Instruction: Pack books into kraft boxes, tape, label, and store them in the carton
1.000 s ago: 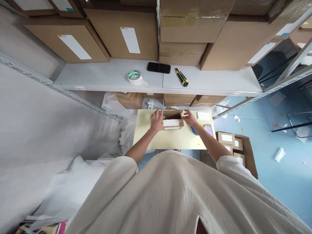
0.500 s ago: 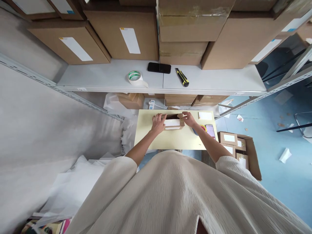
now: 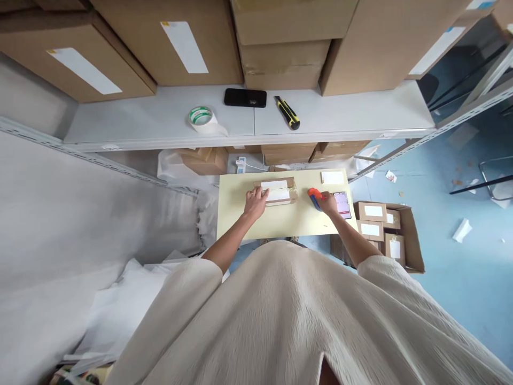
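A small brown cardboard box (image 3: pixel 284 199) lies closed on the pale yellow table, with white labels and clear tape at its right end. My left hand (image 3: pixel 255 202) grips its left end, fingers over the edge and thumb on top. To the right, my right hand (image 3: pixel 328 203) is closed around an orange and blue tape dispenser (image 3: pixel 315 194), held apart from the box. A phone with a lit screen (image 3: pixel 342 205) lies just beside my right hand. Behind it on the table is a white label stack (image 3: pixel 332 177).
Above the table's far side runs a grey shelf (image 3: pixel 160 120) carrying large boxes, a tape roll (image 3: pixel 203 118), a black phone (image 3: pixel 245 98) and a utility knife (image 3: pixel 287 113). An open carton (image 3: pixel 412 240) of small boxes stands right of the table (image 3: pixel 236 227).
The box's open top is now closed. My right hand has left its flap, moved right and taken hold of the tape dispenser. My left hand stays at the box's left end.
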### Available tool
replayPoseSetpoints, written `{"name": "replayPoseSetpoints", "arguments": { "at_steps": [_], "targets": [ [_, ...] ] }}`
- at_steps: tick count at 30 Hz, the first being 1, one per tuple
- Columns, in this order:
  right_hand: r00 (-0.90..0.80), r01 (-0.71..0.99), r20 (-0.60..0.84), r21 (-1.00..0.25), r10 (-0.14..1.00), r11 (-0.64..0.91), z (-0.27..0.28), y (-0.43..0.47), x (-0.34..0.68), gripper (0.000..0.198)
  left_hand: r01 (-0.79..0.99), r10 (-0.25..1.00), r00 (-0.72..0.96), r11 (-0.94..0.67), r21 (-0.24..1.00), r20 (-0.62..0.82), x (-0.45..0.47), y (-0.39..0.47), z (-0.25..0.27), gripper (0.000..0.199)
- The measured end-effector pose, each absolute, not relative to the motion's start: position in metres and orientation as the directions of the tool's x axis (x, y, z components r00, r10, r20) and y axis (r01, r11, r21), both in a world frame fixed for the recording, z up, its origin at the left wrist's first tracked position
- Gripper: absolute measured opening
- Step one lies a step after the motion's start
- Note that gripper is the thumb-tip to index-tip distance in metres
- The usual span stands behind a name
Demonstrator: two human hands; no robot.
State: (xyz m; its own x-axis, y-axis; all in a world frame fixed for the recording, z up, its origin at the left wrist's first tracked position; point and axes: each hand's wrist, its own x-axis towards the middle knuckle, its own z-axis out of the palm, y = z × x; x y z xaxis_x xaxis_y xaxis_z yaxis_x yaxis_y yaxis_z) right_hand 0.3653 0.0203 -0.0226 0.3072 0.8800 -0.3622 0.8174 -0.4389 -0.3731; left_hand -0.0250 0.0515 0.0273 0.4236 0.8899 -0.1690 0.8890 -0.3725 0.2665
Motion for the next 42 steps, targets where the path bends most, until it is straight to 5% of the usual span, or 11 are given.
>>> {"name": "replayPoseSetpoints", "arguments": {
  "at_steps": [3,9,18,22,25,30,35,42],
  "targets": [
    [0.397,0.788,-0.411,-0.305,0.82,-0.534,-0.025,0.006,0.372,0.044,0.893,0.899,0.409,-0.359,0.273,-0.157,-0.023,0.049,0.025,0.063],
    [0.315,0.868,-0.432,-0.23,0.845,-0.441,-0.032,-0.009,0.366,0.049,0.893,0.897,0.404,-0.345,0.289,-0.177,-0.023,0.047,0.028,0.063],
    [0.21,0.889,-0.414,-0.296,0.886,-0.349,-0.032,-0.01,0.37,0.039,0.895,0.893,0.405,-0.345,0.282,-0.194,-0.029,0.048,0.03,0.062],
    [0.276,0.798,-0.459,-0.381,0.844,-0.468,-0.014,0.002,0.385,0.037,0.894,0.899,0.397,-0.334,0.298,-0.183,-0.029,0.047,0.027,0.063],
    [0.234,0.623,-0.485,-0.59,0.843,-0.513,0.008,0.016,0.395,0.036,0.893,0.903,0.395,-0.333,0.304,-0.171,-0.027,0.046,0.024,0.063],
    [0.162,0.386,-0.365,-0.831,0.917,-0.4,0.048,0.049,0.382,0.038,0.889,0.909,0.385,-0.319,0.328,-0.159,-0.025,0.043,0.018,0.064],
    [0.047,0.374,-0.301,-0.879,0.953,-0.296,0.08,0.085,0.326,0.038,0.882,0.916,0.384,-0.327,0.34,-0.117,-0.024,0.041,0.014,0.064],
    [-0.103,0.474,-0.393,-0.827,0.914,-0.302,0.089,0.102,0.262,0.069,0.875,0.917,0.384,-0.324,0.361,-0.109,-0.023,0.041,0.013,0.064]
  ]
}}
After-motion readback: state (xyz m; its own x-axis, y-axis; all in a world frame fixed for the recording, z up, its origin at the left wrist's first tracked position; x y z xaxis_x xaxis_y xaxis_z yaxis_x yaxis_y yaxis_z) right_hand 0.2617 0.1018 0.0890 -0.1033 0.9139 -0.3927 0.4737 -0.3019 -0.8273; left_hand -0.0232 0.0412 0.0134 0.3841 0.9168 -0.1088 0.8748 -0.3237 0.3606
